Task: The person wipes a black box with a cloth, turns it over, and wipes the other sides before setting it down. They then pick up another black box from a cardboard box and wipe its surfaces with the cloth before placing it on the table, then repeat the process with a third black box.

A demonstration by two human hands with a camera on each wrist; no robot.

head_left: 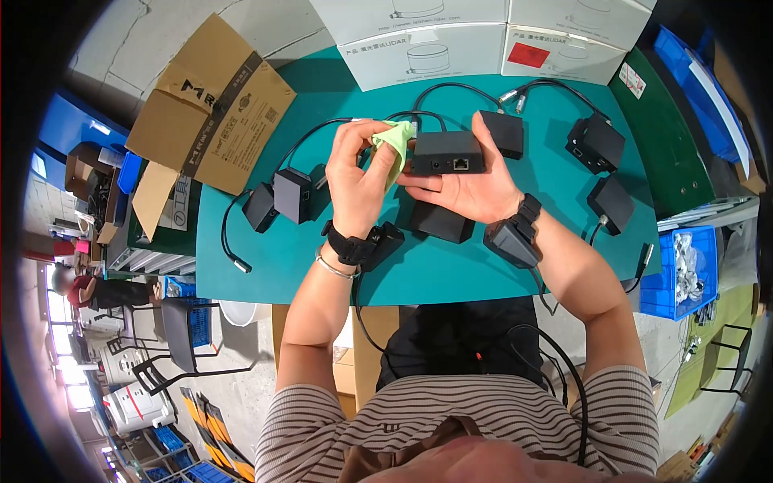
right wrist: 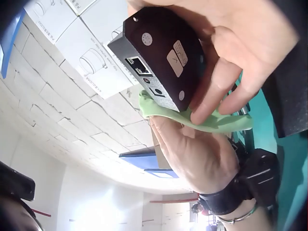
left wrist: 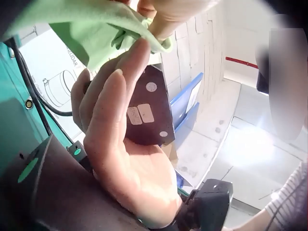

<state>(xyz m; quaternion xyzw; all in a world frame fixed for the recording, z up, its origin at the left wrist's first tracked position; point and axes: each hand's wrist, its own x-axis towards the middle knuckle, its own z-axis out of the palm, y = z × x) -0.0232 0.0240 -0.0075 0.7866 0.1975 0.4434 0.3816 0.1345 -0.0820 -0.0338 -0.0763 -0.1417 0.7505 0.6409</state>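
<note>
The right hand (head_left: 475,189) grips a black box (head_left: 448,153) by its side, thumb along one edge and fingers beneath; a network port and a small round socket face the wearer. In the right wrist view the box (right wrist: 166,57) shows pale stickers on its flat face. The left hand (head_left: 361,173) pinches a light green cloth (head_left: 394,145) at the box's left end, where a cable joins. In the left wrist view the cloth (left wrist: 91,38) hangs above the right hand's fingers (left wrist: 108,103), partly in front of the box (left wrist: 149,108).
On the green table (head_left: 282,274) lie several other black boxes with cables, such as one at the left (head_left: 292,196) and one at the right (head_left: 596,145). White printed cartons (head_left: 427,60) line the back. An open cardboard box (head_left: 213,105) stands at the left; a blue bin (head_left: 680,274) is at the right.
</note>
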